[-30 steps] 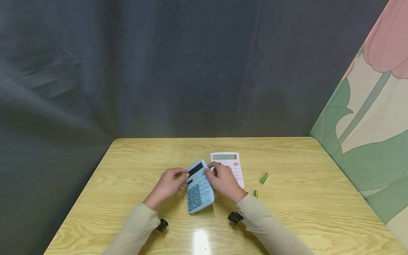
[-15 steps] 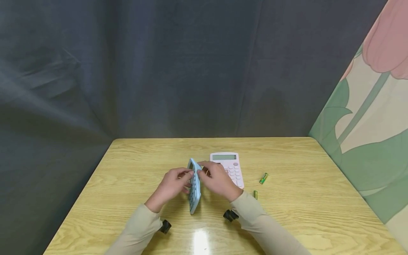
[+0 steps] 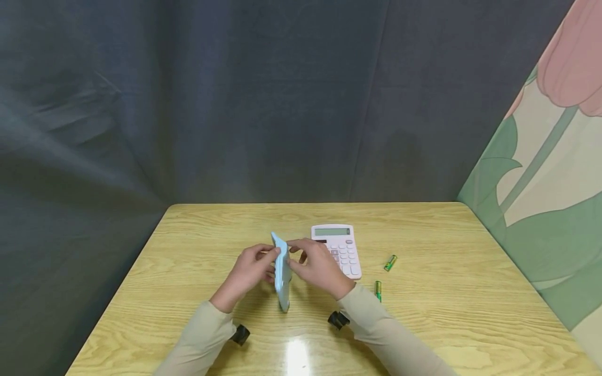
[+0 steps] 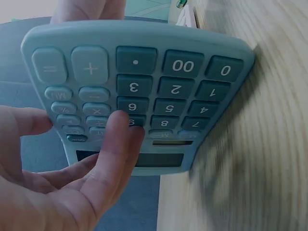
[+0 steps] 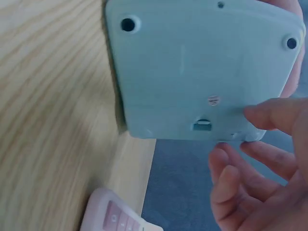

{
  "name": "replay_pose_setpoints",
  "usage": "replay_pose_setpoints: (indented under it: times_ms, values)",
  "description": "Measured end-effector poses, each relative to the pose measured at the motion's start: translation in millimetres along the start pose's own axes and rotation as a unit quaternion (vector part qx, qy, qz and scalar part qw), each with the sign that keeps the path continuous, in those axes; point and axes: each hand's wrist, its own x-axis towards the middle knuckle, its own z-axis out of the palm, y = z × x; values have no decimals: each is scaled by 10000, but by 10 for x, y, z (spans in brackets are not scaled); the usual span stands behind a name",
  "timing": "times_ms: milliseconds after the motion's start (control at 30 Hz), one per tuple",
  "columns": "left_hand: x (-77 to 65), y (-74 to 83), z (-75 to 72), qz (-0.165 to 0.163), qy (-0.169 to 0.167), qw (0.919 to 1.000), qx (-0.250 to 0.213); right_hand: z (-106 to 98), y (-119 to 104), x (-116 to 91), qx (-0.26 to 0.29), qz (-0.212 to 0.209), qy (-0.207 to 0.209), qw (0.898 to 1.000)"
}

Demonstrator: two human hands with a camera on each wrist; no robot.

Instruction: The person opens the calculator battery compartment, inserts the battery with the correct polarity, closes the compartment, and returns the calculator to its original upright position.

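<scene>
While the blue calculator (image 3: pixel 282 274) is upright between them, left hand (image 3: pixel 248 268) and right hand (image 3: pixel 319 265) grip it.

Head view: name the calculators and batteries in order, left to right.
Blue calculator → pink calculator → nearer green battery → farther green battery.

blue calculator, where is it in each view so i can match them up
Head: the blue calculator is just left of centre in the lower half, nearly edge-on, between the left hand and right hand.
Left wrist: upper middle and left, keys facing the camera, digits upside down.
Right wrist: upper right, its back facing the camera.
Shared landmark: the wooden table, lower in head, right in left wrist, left in right wrist.
</scene>
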Motion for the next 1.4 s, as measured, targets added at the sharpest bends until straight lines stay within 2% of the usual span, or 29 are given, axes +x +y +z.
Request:
replay_pose_setpoints:
  times_ms: [167, 367, 500, 733, 933, 1033, 1233, 1400]
  values:
    - [0, -44, -25, -152, 201, 9997, -51, 51, 45, 9, -273, 91, -261, 9992]
    - [0, -147, -82, -228, 356, 9987, 278, 96, 79, 9, -671, -87, -204, 9975]
    - [4, -240, -124, -219, 246, 9982, 492, 125, 97, 23, -1029, -300, -273, 9939]
    - [20, -402, -186, -112, -139, 9956, 918, 192, 129, 36, -1745, -527, -560, 9817]
    - [33, -494, -192, -97, -324, 9922, 1201, 243, 142, 37, -2337, -1006, -582, 9653]
    - [35, -496, -180, -53, -256, 9904, 1358, 260, 145, 47, -2431, -1239, -519, 9607]
    - [38, -467, -160, 84, 48, 9811, 1930, 272, 148, 70, -2602, -1509, -563, 9520]
    - [39, -469, -152, 63, 105, 9809, 1939, 278, 146, 72, -2690, -1685, -544, 9467]
